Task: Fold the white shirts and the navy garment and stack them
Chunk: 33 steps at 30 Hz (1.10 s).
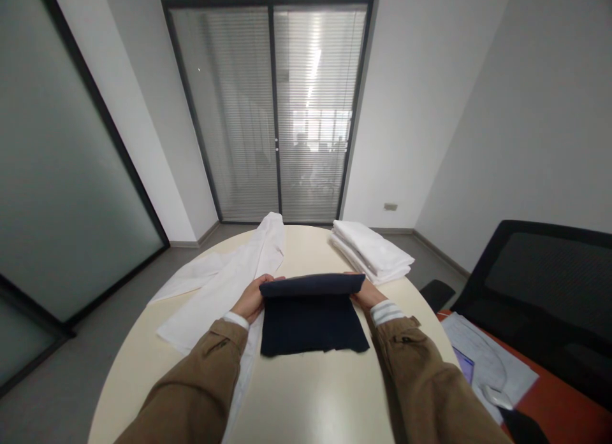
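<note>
A dark navy cloth [313, 326] lies flat on the round cream table [310, 406], its far part folded over into a raised roll. My left hand [251, 299] grips the left end of that fold, and my right hand [367, 293] holds its right end. A long white garment [229, 291] spreads across the table's left side, passing under my left forearm and running off towards the near edge. Beyond my right hand sits a stack of folded white cloth [370, 251], a little apart from the navy cloth.
To the right, a black mesh chair [540, 285] stands beside an orange-red desk [549, 393] holding papers [488, 358] and a white computer mouse [497, 397]. Behind the table is a glass door with blinds [272, 113]; a frosted glass partition [62, 164] runs along the left.
</note>
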Available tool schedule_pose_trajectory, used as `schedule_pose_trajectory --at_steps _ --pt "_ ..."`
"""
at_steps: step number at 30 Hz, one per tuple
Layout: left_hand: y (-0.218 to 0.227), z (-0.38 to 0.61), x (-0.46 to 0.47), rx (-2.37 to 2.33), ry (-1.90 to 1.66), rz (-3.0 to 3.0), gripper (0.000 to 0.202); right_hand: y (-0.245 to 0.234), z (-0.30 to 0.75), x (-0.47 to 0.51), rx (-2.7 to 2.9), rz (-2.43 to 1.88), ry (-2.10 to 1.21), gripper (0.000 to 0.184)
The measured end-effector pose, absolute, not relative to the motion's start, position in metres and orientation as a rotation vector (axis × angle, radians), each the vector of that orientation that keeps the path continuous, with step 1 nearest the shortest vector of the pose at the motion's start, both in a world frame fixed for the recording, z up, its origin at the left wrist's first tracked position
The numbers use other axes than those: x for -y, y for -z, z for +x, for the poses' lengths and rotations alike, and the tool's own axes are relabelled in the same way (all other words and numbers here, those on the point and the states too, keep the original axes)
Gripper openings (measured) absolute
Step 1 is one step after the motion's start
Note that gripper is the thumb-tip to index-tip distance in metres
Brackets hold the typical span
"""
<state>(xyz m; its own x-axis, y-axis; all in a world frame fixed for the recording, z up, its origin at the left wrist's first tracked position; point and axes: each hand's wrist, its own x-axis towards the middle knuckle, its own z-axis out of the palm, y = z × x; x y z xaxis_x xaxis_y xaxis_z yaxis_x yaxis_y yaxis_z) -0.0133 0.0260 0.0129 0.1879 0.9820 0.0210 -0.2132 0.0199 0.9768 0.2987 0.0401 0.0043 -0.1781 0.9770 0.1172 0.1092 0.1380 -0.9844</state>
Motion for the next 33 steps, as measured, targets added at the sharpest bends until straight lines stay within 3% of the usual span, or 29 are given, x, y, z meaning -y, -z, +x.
schedule_pose_trajectory --at_steps 5,10,11,13,15,23,28,31,33 --pt "-0.013 -0.014 -0.027 -0.934 -1.125 1.024 0.021 -0.012 0.304 -0.04 1.45 -0.958 -1.423 0.033" --pt "-0.013 -0.012 -0.025 -0.83 -1.174 0.907 0.017 -0.005 0.304 -0.042 1.446 -0.981 -1.415 0.02" --pt "-0.014 -0.011 -0.025 -0.825 -1.179 0.887 0.015 -0.003 0.305 -0.042 1.45 -0.981 -1.393 0.024" --pt "-0.017 -0.011 -0.024 -0.827 -1.171 0.858 0.027 0.001 0.306 -0.045 1.454 -0.98 -1.371 0.032" --pt "-0.018 -0.01 -0.023 -0.833 -1.162 0.848 0.034 0.004 0.307 -0.047 1.445 -0.978 -1.395 0.026" --pt "-0.008 -0.011 -0.029 -0.974 -1.232 0.899 0.019 0.0 0.304 -0.047 1.281 -1.044 -1.468 0.015" --pt "-0.02 -0.01 -0.032 -1.162 -1.395 1.209 0.013 -0.01 0.302 -0.044 1.466 -1.194 -1.273 0.028" --pt "-0.037 -0.002 -0.02 -1.258 -1.373 1.711 0.026 -0.009 0.304 -0.044 1.651 -1.177 -1.124 0.038" --pt "-0.045 0.006 -0.008 -1.239 -1.126 2.1 0.04 -0.005 0.307 -0.046 1.691 -1.172 -1.107 0.039"
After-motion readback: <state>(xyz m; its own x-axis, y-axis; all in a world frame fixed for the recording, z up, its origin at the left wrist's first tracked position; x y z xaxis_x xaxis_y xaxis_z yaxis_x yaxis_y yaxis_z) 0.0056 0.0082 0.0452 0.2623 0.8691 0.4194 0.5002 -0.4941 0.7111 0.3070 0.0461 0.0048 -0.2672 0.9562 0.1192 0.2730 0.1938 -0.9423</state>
